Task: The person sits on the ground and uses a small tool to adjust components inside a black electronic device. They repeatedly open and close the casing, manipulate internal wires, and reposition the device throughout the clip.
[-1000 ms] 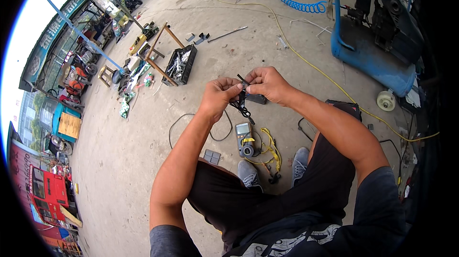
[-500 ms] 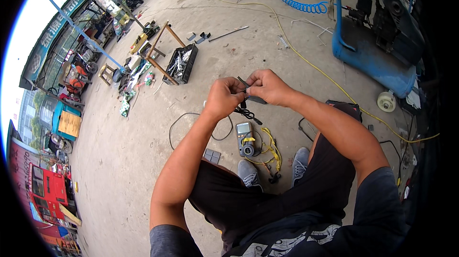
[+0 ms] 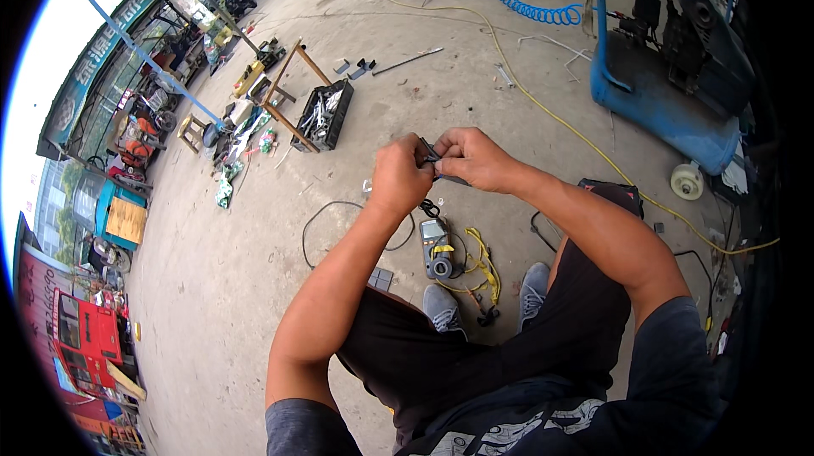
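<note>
Out in front of me, my left hand [image 3: 401,171] and my right hand [image 3: 476,161] meet with fingertips pinched together. Both are closed on a thin black piece [image 3: 432,149] that looks like a cable end or a flat strip; my fingers cover most of it. A bundled black cable [image 3: 430,209] hangs just below my left hand. Beneath it on the ground lies a grey handheld meter [image 3: 432,240] with a screen and a round dial. Beside the meter sits a tangle of yellow wires [image 3: 487,262], near my shoes.
A black crate of tools [image 3: 325,117] stands ahead to the left beside a wooden frame [image 3: 287,108]. To the right is a blue air compressor [image 3: 653,112]. A yellow hose [image 3: 577,132] crosses the concrete floor. A black wire loop [image 3: 305,231] lies left of the meter.
My left hand has turned slightly and shifted a little right, closer to my right hand. The hanging cable bundle has dropped out of its earlier spread and now shows less.
</note>
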`<action>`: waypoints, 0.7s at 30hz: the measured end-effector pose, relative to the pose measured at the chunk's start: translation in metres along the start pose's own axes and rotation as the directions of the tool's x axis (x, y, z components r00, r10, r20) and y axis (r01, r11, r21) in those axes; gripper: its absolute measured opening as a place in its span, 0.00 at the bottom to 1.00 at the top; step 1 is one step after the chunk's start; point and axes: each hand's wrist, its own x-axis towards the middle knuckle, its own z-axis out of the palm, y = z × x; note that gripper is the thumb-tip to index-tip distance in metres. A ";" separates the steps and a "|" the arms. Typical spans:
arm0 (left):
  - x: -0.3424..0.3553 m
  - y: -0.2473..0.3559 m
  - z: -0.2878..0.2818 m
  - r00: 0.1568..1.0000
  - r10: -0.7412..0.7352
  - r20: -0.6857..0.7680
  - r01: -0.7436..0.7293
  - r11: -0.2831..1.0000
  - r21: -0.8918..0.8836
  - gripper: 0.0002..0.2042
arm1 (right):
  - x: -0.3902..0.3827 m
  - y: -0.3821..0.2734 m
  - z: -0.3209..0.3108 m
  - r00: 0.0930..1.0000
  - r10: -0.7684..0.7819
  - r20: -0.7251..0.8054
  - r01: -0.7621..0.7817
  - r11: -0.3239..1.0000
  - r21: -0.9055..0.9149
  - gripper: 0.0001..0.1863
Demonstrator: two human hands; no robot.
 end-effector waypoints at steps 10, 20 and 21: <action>0.002 -0.008 -0.012 0.715 -0.433 0.548 0.696 0.508 -0.507 0.13 | -0.005 -0.005 -0.007 0.996 -0.042 -0.076 0.039 0.998 -0.043 0.10; 0.006 -0.020 -0.012 0.643 -0.406 0.650 0.749 0.152 -0.645 0.11 | -0.003 -0.007 -0.003 0.996 -0.076 -0.048 0.076 0.997 0.002 0.10; 0.005 -0.021 -0.011 0.667 -0.407 0.625 0.727 0.168 -0.666 0.11 | -0.003 -0.006 -0.004 0.996 -0.071 -0.052 0.070 0.997 -0.032 0.10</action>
